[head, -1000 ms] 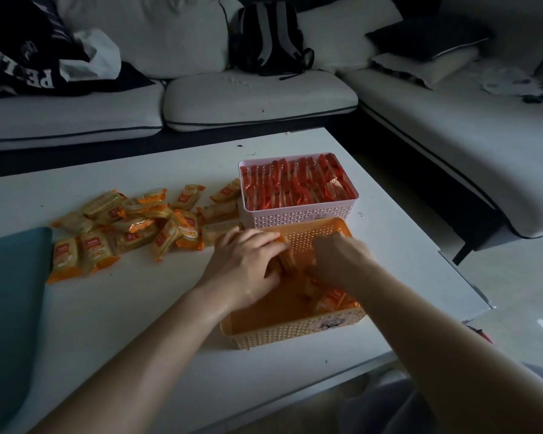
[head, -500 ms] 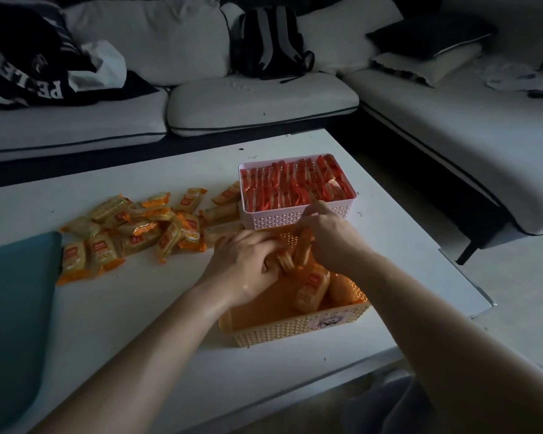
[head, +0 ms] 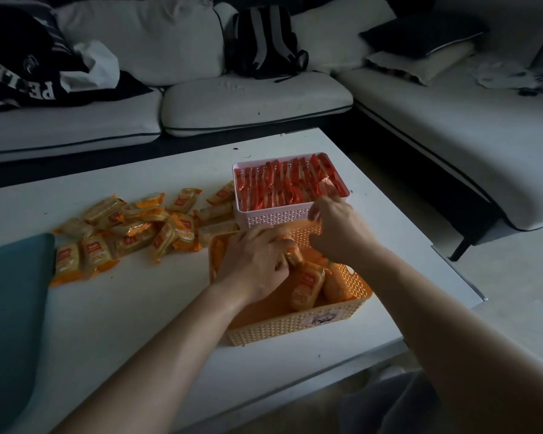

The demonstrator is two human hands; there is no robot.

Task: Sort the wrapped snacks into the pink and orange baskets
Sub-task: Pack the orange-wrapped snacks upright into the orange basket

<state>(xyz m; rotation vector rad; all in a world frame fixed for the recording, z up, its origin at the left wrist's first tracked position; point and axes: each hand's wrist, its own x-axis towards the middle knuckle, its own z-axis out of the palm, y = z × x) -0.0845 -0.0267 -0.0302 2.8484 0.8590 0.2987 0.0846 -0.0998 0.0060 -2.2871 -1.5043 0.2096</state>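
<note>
Two baskets stand against each other on the white worktop (head: 138, 324). The pink basket (head: 275, 218) is packed with red snacks (head: 289, 186), too tight to count. The orange basket (head: 295, 327) holds three orange snacks (head: 306, 286). The left hand (head: 254, 261) grips one; the right hand (head: 339, 228) is at the far rim, its grasp unclear. Roughly fifteen more lie in a loose pile (head: 132, 230) to the left. Around them are a teal mat (head: 10, 308), a pale sofa (head: 254, 98) and a backpack (head: 264, 39).

Right hand (head: 339, 230) left the snacks (head: 306, 285), apparently reaching pink basket (head: 273, 216).

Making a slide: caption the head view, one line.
Left hand and right hand place orange-wrapped snacks in the orange basket; red snacks fill the pink basket.
</note>
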